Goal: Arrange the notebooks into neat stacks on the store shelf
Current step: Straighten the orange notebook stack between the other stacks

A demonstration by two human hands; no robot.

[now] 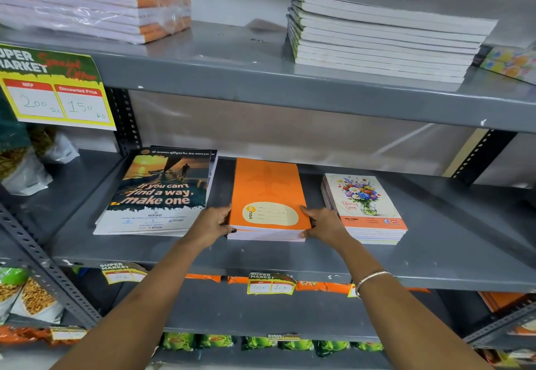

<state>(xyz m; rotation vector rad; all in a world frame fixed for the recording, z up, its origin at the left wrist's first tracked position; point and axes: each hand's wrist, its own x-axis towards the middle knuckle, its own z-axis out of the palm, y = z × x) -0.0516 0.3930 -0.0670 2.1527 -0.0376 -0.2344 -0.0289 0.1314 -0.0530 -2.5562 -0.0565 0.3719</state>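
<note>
A stack of orange notebooks point(268, 195) lies in the middle of the grey middle shelf point(290, 259). My left hand point(213, 221) grips the stack's near left corner and my right hand point(324, 223) grips its near right corner. To the left lies a stack of notebooks with a sunset cover point(158, 192). On the right sits a stack with a flower-vase cover point(365, 207), close to my right hand. All three stacks lie flat with gaps between them.
The upper shelf point(232, 62) holds a plastic-wrapped pack of orange-spined notebooks point(95, 4) at left and a stack of white-edged notebooks point(383, 39) at right. A yellow price sign point(55, 91) hangs at left. Snack packets point(32, 297) fill the lower left shelves.
</note>
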